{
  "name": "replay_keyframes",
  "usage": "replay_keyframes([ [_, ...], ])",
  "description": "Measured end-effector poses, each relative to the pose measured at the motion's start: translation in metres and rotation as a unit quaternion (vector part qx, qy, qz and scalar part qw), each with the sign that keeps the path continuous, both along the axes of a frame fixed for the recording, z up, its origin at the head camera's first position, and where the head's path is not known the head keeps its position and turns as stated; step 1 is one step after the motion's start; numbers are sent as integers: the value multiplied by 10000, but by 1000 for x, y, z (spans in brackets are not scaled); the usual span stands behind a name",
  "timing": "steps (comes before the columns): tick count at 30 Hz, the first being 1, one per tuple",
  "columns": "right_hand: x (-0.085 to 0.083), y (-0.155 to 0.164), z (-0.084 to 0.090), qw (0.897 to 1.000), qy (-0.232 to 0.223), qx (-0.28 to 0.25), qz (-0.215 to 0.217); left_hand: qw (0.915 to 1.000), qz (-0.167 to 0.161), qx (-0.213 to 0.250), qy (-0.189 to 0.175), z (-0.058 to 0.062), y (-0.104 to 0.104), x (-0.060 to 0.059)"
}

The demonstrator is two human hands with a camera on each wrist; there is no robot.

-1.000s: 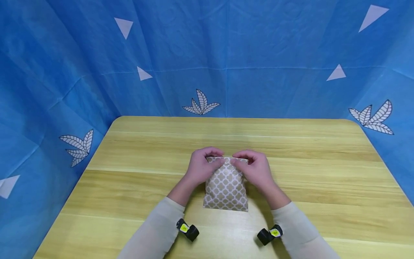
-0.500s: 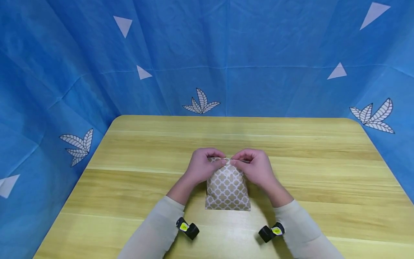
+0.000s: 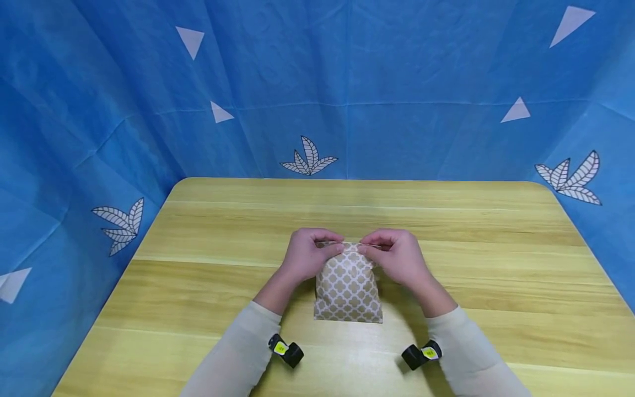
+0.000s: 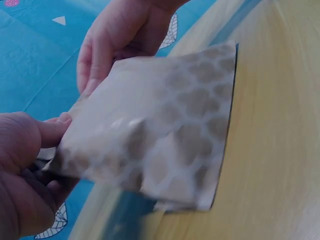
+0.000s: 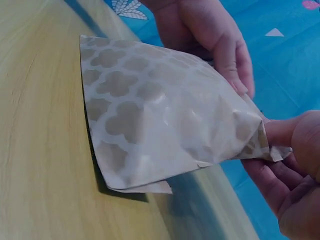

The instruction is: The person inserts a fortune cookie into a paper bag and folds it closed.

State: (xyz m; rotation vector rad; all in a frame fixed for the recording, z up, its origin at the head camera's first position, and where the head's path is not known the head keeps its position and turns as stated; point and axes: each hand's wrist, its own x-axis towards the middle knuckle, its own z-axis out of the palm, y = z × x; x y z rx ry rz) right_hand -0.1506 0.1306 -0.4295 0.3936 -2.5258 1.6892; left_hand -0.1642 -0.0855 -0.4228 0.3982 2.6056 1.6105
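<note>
Head view shows the fingers (image 3: 331, 249) of the left hand (image 3: 306, 256) and those of the right hand (image 3: 395, 257) clamped on the far top edge of a small tan paper pouch printed with a white quatrefoil pattern (image 3: 348, 282), thumbs toward the middle and the other fingers curled over the rim. Compared with a second ago the hands sit slightly farther apart along that edge and the pouch's near end has crept a little toward the person, which I judge to mean the mouth is being worked at rather than the pouch being carried anywhere. In the wrist views the top edge is lifted off the surface while the bottom edge rests on the pale wooden table (image 3: 476, 259), so the pouch slopes. Its front bulges softly with a few dents, suggesting something inside, but the contents are hidden. Around the table hangs a blue cloth backdrop with white leaf and triangle prints (image 3: 347, 82).
</note>
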Motion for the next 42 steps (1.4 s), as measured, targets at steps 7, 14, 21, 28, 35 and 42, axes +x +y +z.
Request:
replay_keyframes([
  [7, 0, 7, -6, 9998, 28, 19, -217, 9996, -10, -279, -29, 1, -9, -2],
  [14, 2, 10, -6, 9999, -141, 14, -13, 9995, 40, -310, 90, -1, -7, -1],
  [21, 0, 13, -3, 9991, -394, -132, -129, 9998, 184, -8, 48, -2, -7, -2],
  [28, 2, 16, -7, 9945, -662, -584, -563, 9983, 479, 328, -102, -6, -7, -3],
  [35, 1, 18, -9, 9895, -1016, -776, -674, 9981, 550, 279, -90, -14, -8, -7],
  [42, -4, 21, -16, 9856, -1475, -627, -529, 9982, 561, -90, -187, -20, -8, -14],
])
